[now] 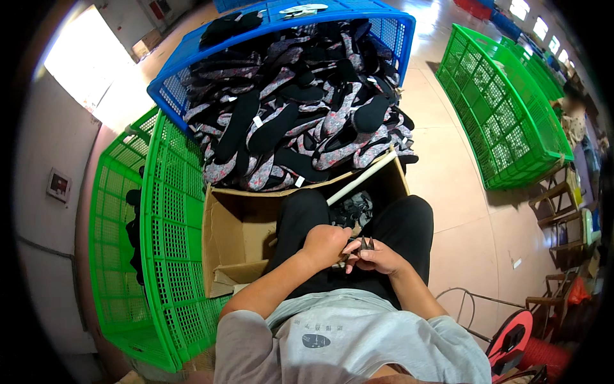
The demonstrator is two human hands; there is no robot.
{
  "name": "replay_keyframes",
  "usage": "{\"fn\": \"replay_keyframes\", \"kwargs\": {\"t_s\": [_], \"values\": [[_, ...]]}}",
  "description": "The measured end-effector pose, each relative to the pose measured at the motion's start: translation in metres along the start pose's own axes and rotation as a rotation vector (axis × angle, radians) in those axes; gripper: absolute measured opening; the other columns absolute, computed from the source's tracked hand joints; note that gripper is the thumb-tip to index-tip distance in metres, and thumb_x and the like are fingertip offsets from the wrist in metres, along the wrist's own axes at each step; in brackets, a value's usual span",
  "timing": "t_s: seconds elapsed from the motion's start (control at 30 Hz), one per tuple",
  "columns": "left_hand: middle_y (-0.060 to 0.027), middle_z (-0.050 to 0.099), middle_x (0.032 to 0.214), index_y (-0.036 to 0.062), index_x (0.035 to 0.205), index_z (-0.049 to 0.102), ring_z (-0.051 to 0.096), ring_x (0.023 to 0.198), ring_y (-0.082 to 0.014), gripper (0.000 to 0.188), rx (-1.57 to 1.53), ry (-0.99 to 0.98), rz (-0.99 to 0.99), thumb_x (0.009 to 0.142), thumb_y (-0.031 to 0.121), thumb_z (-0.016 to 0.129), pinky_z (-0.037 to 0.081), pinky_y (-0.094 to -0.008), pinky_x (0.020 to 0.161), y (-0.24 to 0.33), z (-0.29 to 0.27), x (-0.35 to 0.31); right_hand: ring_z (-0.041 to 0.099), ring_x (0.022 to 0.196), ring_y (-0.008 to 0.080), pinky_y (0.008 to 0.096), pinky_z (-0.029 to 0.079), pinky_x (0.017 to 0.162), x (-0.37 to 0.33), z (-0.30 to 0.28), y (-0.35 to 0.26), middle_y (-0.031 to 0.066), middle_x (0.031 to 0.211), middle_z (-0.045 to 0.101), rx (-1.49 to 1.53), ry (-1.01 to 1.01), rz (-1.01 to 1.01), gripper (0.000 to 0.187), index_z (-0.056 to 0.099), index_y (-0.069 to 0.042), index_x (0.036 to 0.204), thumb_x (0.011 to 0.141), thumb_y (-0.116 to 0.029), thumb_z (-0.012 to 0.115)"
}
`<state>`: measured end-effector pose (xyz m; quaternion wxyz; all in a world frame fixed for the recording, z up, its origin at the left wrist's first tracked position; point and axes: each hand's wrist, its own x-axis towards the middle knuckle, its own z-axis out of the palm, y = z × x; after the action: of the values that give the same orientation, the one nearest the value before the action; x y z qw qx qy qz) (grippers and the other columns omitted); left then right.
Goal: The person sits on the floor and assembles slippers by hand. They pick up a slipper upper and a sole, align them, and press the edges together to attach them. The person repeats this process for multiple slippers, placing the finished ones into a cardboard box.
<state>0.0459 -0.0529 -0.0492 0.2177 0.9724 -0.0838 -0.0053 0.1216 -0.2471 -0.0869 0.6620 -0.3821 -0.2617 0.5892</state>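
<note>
My left hand is closed in a fist above my lap, its thumb side toward the right hand; what it may hold is hidden. Close beside it, my right hand is curled around small dark thread snips, whose two pointed blades stick up apart between the fingers. Just beyond my knees lies a big heap of slippers with black soles and grey-pink flowered fabric, some with small white tags. They spill from a blue plastic crate tipped toward me.
An opened cardboard box stands around my legs, with a white tube across it and dark scraps inside. Green crates stand at my left, another green crate at far right. A red-and-black reel sits at lower right, wooden stools behind.
</note>
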Motion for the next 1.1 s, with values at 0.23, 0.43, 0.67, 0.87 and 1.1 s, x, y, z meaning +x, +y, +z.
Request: {"fn": "replay_keyframes", "kwargs": {"t_s": [0.23,0.43,0.67,0.87,1.1], "values": [[-0.0141,0.064,0.069,0.0078,0.076,0.061,0.066,0.068,-0.0359,0.024,-0.005,-0.091,-0.002,0.077,0.031,0.067,0.052,-0.0468,0.059,0.002,0.004,0.021,0.045,0.056,0.0023,0.017,0.029,0.048,-0.002,-0.005,0.0,0.0111,0.099,0.073,0.054,0.11,0.038,0.033,0.058,-0.01,0.125,0.098,-0.028,0.058],[-0.0122,0.068,0.082,0.0105,0.088,0.06,0.068,0.079,-0.0339,0.026,-0.022,-0.352,0.088,0.074,0.029,0.073,0.052,-0.046,0.065,-0.013,-0.006,0.048,0.05,0.055,0.0077,0.0186,0.029,0.046,0.006,0.001,0.015,0.0144,0.091,0.071,0.274,0.398,-0.055,0.03,0.059,-0.009,0.12,0.098,-0.029,0.059],[-0.0143,0.069,0.106,0.0146,0.125,0.06,0.066,0.097,-0.0353,0.059,0.082,-0.573,-0.01,0.073,0.034,0.077,0.052,-0.0447,0.083,-0.057,-0.038,0.105,0.046,0.048,0.0082,0.0217,0.028,0.04,0.006,-0.004,0.01,0.0145,0.113,0.069,0.448,0.571,-0.035,0.018,0.061,-0.009,0.11,0.098,-0.022,0.057],[-0.0186,0.059,0.124,0.0066,0.129,0.056,0.059,0.112,-0.0378,0.061,0.155,-0.116,-0.264,0.077,0.03,0.076,0.048,-0.0453,0.096,-0.117,-0.02,0.148,0.055,0.059,0.0096,0.0217,0.031,0.04,0.007,-0.013,0.014,0.0141,0.112,0.069,0.494,0.548,0.026,0.017,0.06,-0.007,0.108,0.098,-0.021,0.057],[-0.016,0.05,0.137,0.006,0.143,0.042,0.048,0.125,-0.0369,0.073,0.207,0.01,-0.244,0.081,0.028,0.074,0.041,-0.0433,0.106,-0.17,0.026,0.182,0.045,0.049,0.0087,0.0231,0.028,0.039,0.016,-0.014,0.021,0.0132,0.113,0.068,0.463,0.603,0.01,0.019,0.059,-0.008,0.11,0.098,-0.022,0.056]]}}
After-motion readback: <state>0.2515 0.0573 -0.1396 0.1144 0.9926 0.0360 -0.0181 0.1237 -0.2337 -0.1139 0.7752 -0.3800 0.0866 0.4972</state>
